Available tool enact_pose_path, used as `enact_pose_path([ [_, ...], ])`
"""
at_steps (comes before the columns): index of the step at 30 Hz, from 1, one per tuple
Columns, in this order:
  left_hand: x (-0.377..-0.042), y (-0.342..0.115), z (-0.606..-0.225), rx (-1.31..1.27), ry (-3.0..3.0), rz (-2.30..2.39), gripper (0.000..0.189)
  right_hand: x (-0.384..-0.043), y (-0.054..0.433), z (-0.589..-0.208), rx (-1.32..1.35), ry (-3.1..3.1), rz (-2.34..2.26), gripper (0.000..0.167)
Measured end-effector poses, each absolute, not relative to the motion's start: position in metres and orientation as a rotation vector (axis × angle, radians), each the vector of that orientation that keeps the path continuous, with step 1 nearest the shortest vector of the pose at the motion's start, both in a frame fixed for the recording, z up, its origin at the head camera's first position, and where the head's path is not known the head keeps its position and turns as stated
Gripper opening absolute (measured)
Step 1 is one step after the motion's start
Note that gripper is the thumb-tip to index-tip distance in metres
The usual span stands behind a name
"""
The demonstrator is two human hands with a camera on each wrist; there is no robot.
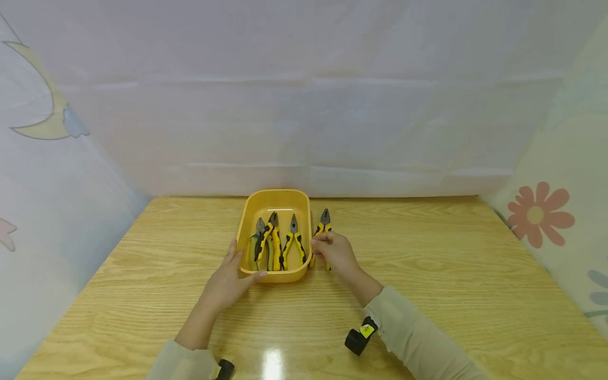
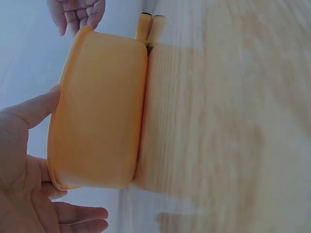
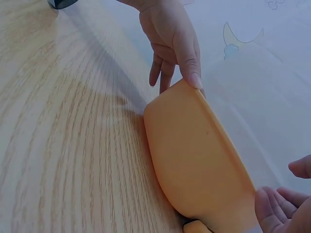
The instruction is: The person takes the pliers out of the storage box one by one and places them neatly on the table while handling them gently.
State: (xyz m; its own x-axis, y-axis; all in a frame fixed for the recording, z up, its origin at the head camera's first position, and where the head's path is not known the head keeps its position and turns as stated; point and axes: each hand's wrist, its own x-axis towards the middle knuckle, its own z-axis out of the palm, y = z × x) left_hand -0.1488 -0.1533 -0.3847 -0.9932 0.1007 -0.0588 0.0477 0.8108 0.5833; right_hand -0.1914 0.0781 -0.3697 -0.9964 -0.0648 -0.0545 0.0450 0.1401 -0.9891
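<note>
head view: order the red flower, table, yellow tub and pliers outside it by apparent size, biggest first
1. table
2. yellow tub
3. red flower
4. pliers outside the tub, partly hidden

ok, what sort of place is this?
Probably a makeshift indoor tabletop recording set: wood-grain table, pale creased backdrop with a printed crescent moon and red flower, plus black wrist-worn devices.

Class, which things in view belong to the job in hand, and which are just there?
Likely part of the job:
yellow bin, gripped by the left hand
right hand, at the bin's right side
green-handled pliers, middle pliers, rightmost pliers, inside the bin
outer pliers, beside the bin

Just there:
wooden table
printed flower
printed moon
</note>
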Motion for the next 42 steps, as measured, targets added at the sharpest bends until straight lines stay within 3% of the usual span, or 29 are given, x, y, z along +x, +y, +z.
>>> enact_pose_path([
  [42,-0.149,-0.153,-0.385,0.109,2.901,0.919,0.094,-0.2,0.051,-0.363,-0.146,2.183,-1.9,0.025],
])
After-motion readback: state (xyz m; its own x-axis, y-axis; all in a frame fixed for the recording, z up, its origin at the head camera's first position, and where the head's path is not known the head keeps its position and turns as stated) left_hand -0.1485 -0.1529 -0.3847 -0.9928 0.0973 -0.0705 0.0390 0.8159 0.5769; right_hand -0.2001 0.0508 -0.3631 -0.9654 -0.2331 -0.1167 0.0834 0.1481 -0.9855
